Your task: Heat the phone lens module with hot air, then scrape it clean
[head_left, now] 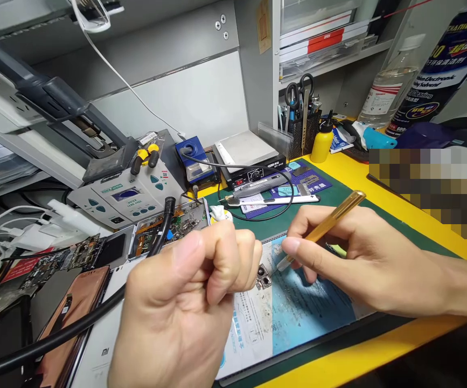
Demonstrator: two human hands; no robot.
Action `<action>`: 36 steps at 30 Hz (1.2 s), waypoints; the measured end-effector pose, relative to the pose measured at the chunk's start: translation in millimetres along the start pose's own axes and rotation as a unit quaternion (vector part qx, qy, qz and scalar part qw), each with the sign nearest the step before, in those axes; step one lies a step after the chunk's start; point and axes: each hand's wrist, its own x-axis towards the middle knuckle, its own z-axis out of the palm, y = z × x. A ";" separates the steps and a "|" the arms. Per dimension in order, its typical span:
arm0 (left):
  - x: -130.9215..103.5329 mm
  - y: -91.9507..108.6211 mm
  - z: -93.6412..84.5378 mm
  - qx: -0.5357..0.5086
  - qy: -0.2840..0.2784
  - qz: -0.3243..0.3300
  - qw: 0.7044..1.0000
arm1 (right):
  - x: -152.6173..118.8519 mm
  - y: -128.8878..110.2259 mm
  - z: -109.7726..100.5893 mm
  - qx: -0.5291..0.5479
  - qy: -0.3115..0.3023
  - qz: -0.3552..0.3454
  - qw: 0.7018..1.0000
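My left hand (188, 302) is raised close to the camera, closed with the thumb pressed against the curled fingers. Whatever it may hold is hidden. Pinched in my right hand (362, 258) is a slim gold-coloured tool (334, 215) with a pale, flat tip, slanting down toward the work pad; its exact kind is unclear. Just left of that tip, a small phone camera module (263, 277) with dark lenses lies on the printed white-and-blue pad (293, 328). The fingers of my right hand are over the pad, near a small yellow-green thing that they partly hide.
A black hose (55, 337) crosses the lower left, passing behind my left hand. Phone parts and circuit boards (83, 250) crowd the left side. Behind stand a rework station (124, 194), a heating plate (253, 153), a toothbrush-like brush (273, 200) and a yellow bottle (322, 140).
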 end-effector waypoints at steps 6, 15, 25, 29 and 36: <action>0.4 1.1 0.1 0.000 0.008 -0.001 1.000 | 0.8 0.8 0.0 -0.017 0.031 -0.024 0.999; -2.5 -9.3 -9.3 -0.049 -0.020 -0.004 0.999 | 0.0 2.1 2.1 -0.016 0.007 -0.027 0.999; 1.0 -10.2 -10.2 -0.043 -0.035 0.010 0.998 | -1.2 3.7 2.0 -0.001 0.005 -0.004 1.000; 3.7 -8.0 -6.9 -0.027 -0.028 0.008 0.999 | -1.5 3.7 3.0 0.003 0.013 0.000 1.000; 6.0 -2.7 -4.7 -0.006 -0.021 -0.014 1.000 | -1.6 5.4 3.0 0.008 0.015 0.001 1.000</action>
